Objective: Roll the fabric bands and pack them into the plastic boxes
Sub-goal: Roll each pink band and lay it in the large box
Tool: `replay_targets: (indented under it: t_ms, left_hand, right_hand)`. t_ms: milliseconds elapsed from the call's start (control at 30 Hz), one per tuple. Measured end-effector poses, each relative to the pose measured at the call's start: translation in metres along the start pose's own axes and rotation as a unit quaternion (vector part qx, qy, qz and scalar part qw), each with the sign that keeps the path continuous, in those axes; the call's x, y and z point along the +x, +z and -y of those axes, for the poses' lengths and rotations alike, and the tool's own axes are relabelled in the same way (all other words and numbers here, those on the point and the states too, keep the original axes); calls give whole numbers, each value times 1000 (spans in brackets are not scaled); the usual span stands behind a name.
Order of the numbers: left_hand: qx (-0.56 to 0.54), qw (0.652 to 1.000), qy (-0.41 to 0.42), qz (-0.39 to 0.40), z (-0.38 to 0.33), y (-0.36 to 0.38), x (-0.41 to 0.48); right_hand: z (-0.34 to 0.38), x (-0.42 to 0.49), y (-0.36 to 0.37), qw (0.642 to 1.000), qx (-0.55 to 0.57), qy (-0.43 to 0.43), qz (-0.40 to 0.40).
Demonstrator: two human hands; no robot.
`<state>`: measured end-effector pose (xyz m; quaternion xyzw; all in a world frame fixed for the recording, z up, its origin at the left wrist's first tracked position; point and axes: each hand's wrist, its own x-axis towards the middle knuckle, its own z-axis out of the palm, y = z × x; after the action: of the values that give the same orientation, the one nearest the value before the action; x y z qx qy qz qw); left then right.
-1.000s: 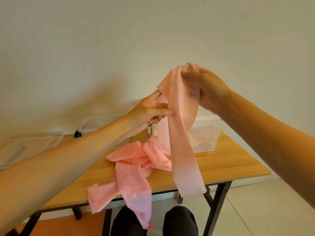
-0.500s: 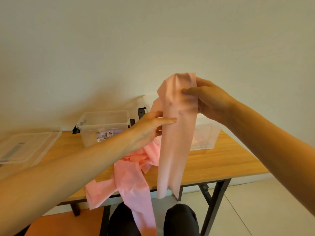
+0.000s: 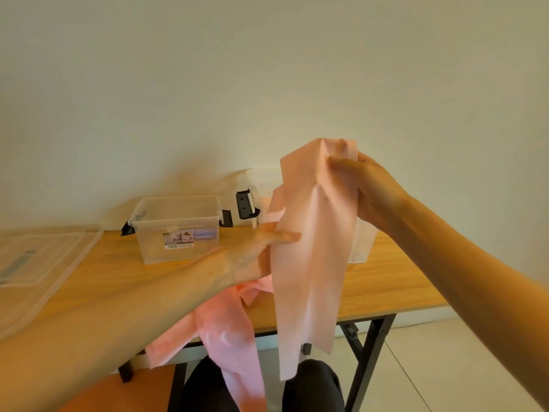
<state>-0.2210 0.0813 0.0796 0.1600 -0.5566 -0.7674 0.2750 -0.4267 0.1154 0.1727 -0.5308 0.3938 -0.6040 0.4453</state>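
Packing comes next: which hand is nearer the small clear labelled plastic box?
Left. The left hand sits just right of the clear box; the right hand is higher, farther right.

On the table (image 3: 386,286), a box (image 3: 175,230) stands at eleven o'clock, a second box (image 3: 261,182) at one o'clock behind it, and a lid (image 3: 44,263) lies at nine o'clock. A band (image 3: 309,263) hangs before the second box, the right hand (image 3: 377,188) pinching its top and the left hand (image 3: 252,251) its nine o'clock edge. Other bands (image 3: 225,325) spill over the table's six o'clock edge.
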Motion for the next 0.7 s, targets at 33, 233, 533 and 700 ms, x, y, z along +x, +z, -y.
replay_targets:
  t_ms: [33,233,533,700]
  left_hand:
    - [7,1000,-6,4,4,1,-2]
    - [-56,998,31,-29,3,1,-6]
    - [-111,983,87,-119,-34,4,-9]
    - [-124,984,81,-102,-33,8,-21]
  right_hand:
    - [-4,0,-1,1000,-5,2,-10]
    - [-28,-5,-11,999,12,50,-17]
    - [-71,-77,14,985,96,142,33]
    - [-80,-107,23,998,-53,28,-19]
